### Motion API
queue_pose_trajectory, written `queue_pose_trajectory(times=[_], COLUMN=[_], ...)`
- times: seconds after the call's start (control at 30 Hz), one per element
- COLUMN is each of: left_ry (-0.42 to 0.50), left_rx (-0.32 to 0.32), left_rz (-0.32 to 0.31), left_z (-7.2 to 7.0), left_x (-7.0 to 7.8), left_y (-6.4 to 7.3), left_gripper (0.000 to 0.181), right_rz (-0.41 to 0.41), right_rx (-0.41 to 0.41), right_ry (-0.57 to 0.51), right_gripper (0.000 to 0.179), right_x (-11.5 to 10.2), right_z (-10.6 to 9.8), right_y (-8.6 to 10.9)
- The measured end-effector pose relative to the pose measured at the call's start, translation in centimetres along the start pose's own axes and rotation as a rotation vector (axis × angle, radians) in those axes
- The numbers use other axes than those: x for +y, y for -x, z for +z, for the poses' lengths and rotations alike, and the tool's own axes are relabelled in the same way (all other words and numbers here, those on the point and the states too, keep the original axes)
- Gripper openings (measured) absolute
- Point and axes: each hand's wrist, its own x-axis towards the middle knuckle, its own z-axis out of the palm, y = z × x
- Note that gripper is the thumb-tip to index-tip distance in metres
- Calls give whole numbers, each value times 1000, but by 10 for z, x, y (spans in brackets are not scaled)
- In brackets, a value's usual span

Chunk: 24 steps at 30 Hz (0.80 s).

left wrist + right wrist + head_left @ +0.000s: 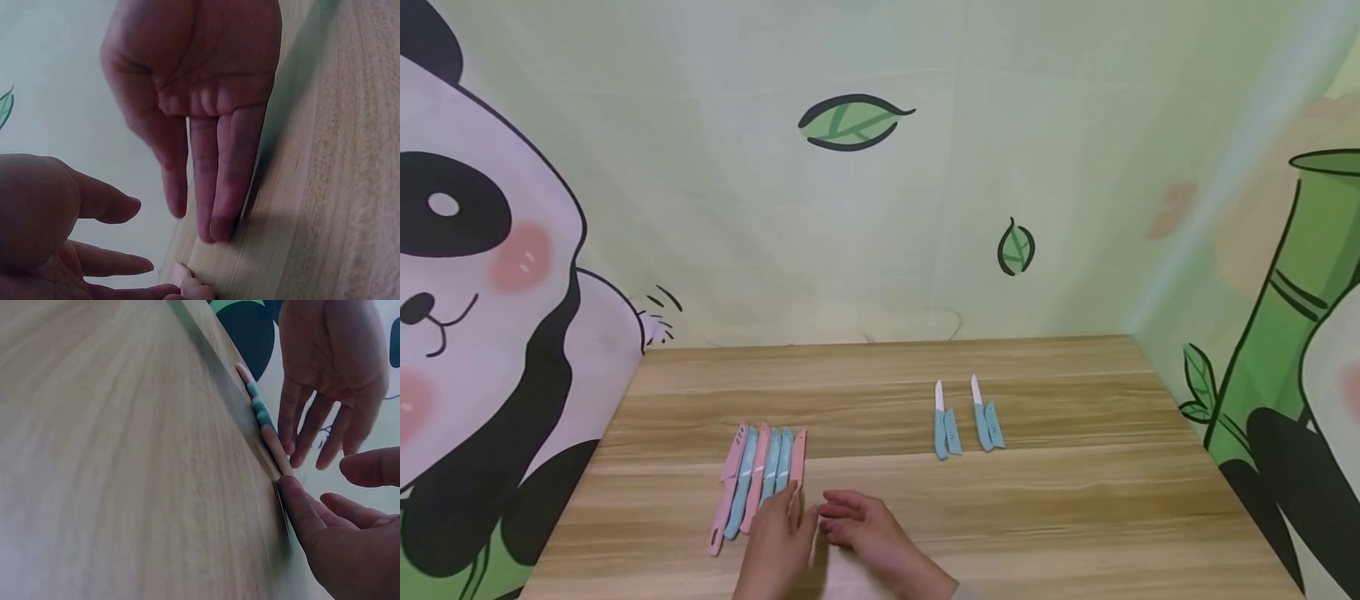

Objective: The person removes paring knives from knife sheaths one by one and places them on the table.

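Note:
Several sheathed knives in pink and light blue lie side by side on the left of the table. A pink one (727, 492) with holes in its sheath is outermost, and another pink knife (798, 454) ends the row on the right. My left hand (777, 533) is over the near ends of the row, fingers extended, hiding part of the right-hand knives. Close beside it, my right hand (876, 533) has loosely extended fingers pointing left. In the right wrist view, a fingertip of the right hand (350, 537) is right at the end of the pink knife (275, 450).
Farther back to the right lie two small knives with white blades and light-blue handles, one (940, 421) left of the other (981, 414). Each has a blue sheath (952, 432) beside it. Printed cloth walls (887, 275) enclose the wooden table (1037, 517).

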Motion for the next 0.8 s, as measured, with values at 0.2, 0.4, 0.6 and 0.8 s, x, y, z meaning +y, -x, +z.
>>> queue_pose_trajectory(times=[0.2,0.4,0.6,0.8], left_ry=[-18,-45,-36,-13], left_rx=[-3,-26,-18,-15], left_rz=[-14,-7,-5,-13], left_z=[-3,-4,-2,-2], left_x=[1,4,6,4], left_y=[3,4,4,3], left_gripper=[60,59,60,59], right_rz=[-14,19,25,30], right_rx=[-50,-57,-64,-52], right_ry=[27,36,26,30], right_gripper=[55,57,59,57], right_x=[3,5,10,9], right_z=[9,13,16,17], right_y=[-1,-1,-3,-3])
